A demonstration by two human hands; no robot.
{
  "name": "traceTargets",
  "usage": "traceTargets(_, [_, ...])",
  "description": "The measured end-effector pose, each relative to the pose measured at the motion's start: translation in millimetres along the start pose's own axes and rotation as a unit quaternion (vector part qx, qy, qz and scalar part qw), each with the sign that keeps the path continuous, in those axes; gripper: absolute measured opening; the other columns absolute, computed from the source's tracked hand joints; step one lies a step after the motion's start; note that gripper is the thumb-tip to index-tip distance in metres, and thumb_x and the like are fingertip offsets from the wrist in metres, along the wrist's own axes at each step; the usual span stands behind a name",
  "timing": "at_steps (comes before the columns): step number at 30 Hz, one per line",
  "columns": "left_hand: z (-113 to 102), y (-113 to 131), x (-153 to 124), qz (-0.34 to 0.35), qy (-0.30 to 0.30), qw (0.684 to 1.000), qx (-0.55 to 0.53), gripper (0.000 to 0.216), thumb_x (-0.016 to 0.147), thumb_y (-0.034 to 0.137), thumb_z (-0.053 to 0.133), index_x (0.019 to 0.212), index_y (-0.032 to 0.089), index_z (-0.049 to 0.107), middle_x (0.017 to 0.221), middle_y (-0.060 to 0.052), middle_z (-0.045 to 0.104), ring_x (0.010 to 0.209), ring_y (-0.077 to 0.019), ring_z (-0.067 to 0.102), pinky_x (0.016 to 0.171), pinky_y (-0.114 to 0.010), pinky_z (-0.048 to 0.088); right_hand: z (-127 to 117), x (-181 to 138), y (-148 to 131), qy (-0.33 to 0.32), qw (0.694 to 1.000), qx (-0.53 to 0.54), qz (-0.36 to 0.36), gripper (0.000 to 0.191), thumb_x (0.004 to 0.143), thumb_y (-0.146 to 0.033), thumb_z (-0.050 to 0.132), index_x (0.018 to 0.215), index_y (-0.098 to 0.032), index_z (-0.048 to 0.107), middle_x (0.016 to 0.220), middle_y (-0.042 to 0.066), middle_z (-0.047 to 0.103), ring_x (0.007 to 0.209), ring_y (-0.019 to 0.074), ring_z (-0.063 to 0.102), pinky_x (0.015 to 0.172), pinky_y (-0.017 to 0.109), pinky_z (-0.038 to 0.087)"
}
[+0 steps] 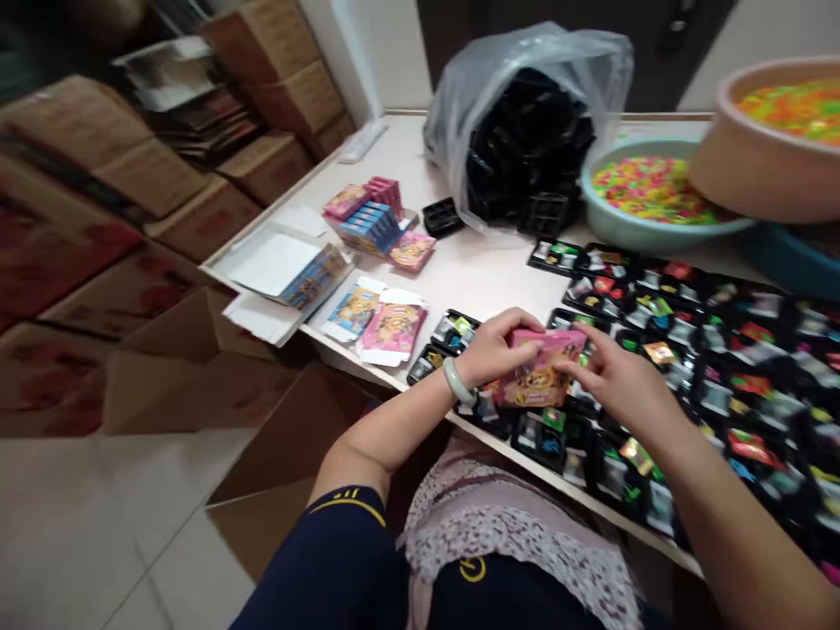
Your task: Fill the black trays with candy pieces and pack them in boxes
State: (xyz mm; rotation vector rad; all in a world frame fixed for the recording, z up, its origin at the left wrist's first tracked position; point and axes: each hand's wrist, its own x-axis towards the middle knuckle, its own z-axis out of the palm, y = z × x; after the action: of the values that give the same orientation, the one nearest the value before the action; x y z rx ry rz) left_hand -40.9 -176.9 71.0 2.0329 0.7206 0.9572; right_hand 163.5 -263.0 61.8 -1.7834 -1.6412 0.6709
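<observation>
A small pink printed box [544, 367] is held between both hands over the table's near edge. My left hand [502, 348], with a pale bangle at the wrist, grips its left end with curled fingers. My right hand [620, 376] pinches its right end. Under and around the hands lie several black trays [709, 350] filled with small colourful items. Flat pink and blue cartons [381, 328] lie just left of the hands.
A clear bag of black trays [525, 131] stands at the back. A light blue basin [656, 197] and a tan basin [774, 131] hold bright pieces. Stacked small boxes [374, 223] and a white lid [276, 267] sit left. Cardboard cartons [164, 262] crowd the floor.
</observation>
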Motion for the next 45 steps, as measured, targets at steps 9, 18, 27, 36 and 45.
traceTargets(9, [-215.9, -141.1, 101.4, -0.257, 0.151, 0.936, 0.19, 0.022, 0.09, 0.02, 0.043, 0.098, 0.008, 0.06, 0.092, 0.001, 0.064, 0.08, -0.006, 0.058, 0.073, -0.017, 0.045, 46.7, 11.2, 24.1, -0.151, 0.984, 0.071, -0.058, 0.034, 0.087, -0.047, 0.055, 0.112, -0.026, 0.066, 0.092, 0.006, 0.07, 0.079, 0.0217, 0.068, 0.069, 0.034, 0.056])
traceTargets(18, [-223.3, -214.2, 125.6, -0.238, 0.08, 0.874, 0.416, 0.034, 0.087, 0.019, 0.061, 0.12, 0.01, 0.056, 0.133, -0.017, 0.049, 0.126, -0.0296, 0.044, 0.108, -0.044, 0.035, 69.4, 31.2, 25.2, -0.196, 0.975, 0.093, -0.049, 0.029, 0.089, -0.042, 0.054, 0.111, -0.03, 0.067, 0.1, 0.007, 0.071, 0.086, 0.0225, 0.069, 0.075, 0.035, 0.058])
traceTargets(27, [-195.9, -224.0, 66.6, -0.209, -0.082, 0.845, 0.485, 0.056, 0.088, 0.01, 0.048, 0.143, 0.012, 0.037, 0.15, -0.017, 0.035, 0.141, -0.034, 0.024, 0.115, -0.054, 0.018, 82.9, 35.1, 6.2, -0.22, 0.966, 0.1, -0.092, 0.026, 0.09, -0.039, 0.055, 0.109, -0.028, 0.068, 0.105, 0.006, 0.072, 0.094, 0.0229, 0.07, 0.081, 0.036, 0.059])
traceTargets(36, [-229.3, -176.8, 23.8, -0.239, 0.061, 0.86, 0.446, 0.044, 0.087, 0.031, 0.056, 0.125, 0.008, 0.049, 0.131, -0.019, 0.051, 0.124, -0.0274, 0.044, 0.108, -0.042, 0.034, 80.9, 9.1, 13.4, -0.234, 0.963, 0.097, -0.089, 0.029, 0.09, -0.039, 0.054, 0.113, -0.029, 0.067, 0.107, 0.008, 0.072, 0.095, 0.0242, 0.07, 0.08, 0.037, 0.059])
traceTargets(45, [-209.2, -126.6, -113.4, -0.482, 0.189, 0.846, 0.127, 0.039, 0.055, 0.026, 0.085, 0.065, 0.016, 0.048, 0.061, 0.004, 0.049, 0.063, -0.0126, 0.048, 0.06, -0.025, 0.038, 88.1, -6.3, -12.6, -0.263, 0.949, 0.12, -0.125, 0.029, 0.091, -0.041, 0.052, 0.11, -0.027, 0.068, 0.108, 0.007, 0.072, 0.097, 0.023, 0.069, 0.085, 0.036, 0.057])
